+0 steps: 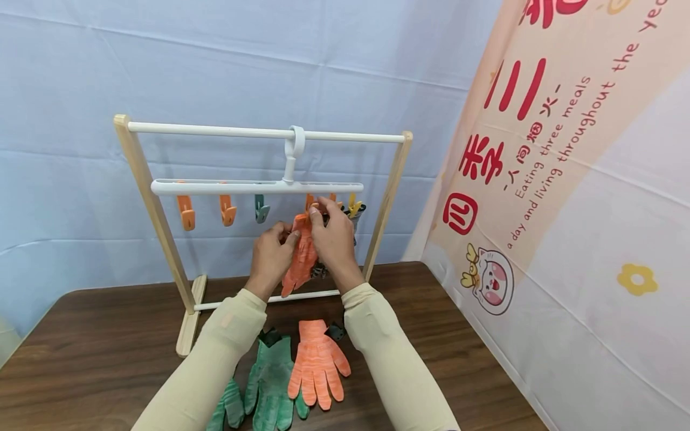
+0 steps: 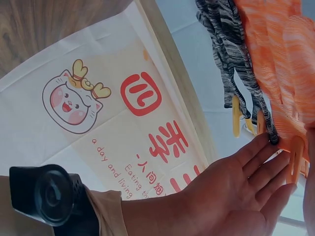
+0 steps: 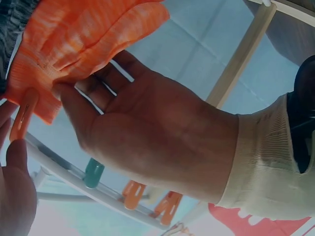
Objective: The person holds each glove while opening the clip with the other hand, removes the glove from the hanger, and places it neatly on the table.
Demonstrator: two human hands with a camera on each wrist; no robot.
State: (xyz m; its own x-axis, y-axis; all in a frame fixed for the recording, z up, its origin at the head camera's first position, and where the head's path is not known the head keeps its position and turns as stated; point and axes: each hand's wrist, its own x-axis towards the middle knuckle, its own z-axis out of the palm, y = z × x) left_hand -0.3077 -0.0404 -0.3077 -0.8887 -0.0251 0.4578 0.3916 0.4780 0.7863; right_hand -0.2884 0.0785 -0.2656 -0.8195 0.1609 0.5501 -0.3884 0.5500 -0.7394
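An orange knit glove hangs fingers down below a white hanger. My left hand pinches the glove near its cuff, thumb in front and fingers behind, as the right wrist view shows. At the cuff, my right hand pinches the end of an orange clothespin between thumb and fingers; the clothespin lies over the cuff. Black-and-grey striped gloves hang right beside it, partly hidden behind my right hand in the head view. A yellow clothespin grips dark fabric at the hanger's right end.
The hanger hooks on a rack's white top bar. Two orange clothespins and a green one hang from its left half. On the brown table lie another orange glove and green gloves. A printed cloth lines the right side.
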